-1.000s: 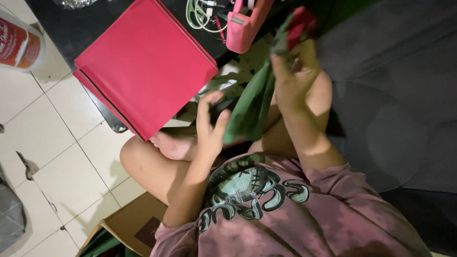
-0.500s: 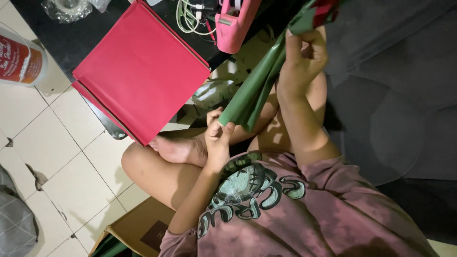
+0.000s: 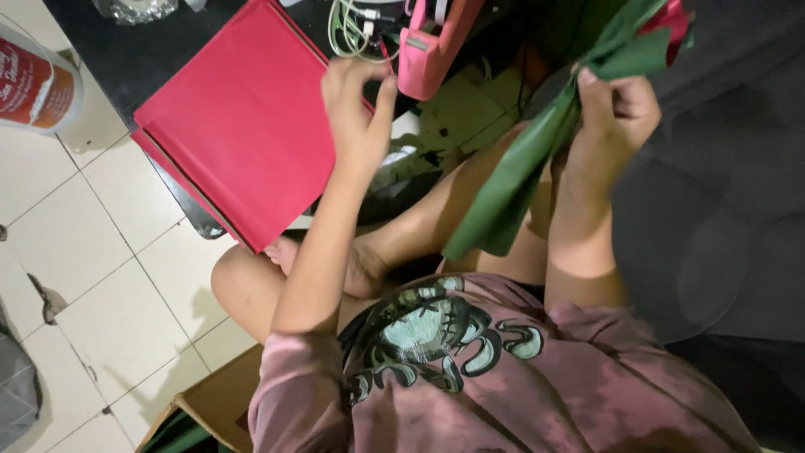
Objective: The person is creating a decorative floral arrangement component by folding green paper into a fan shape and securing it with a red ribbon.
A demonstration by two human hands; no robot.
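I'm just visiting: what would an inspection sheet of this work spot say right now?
Surface: white tiled floor, dark mat.
Job's things: green paper, red bit at its top, held by right hand.
Clutter: red paper stack, pink tape dispenser, white bottle, cardboard box.
Hands: left hand raised over the red stack, empty, fingers loosely curled.
Cables: pale green coil.
Surroundings: nothing seen.
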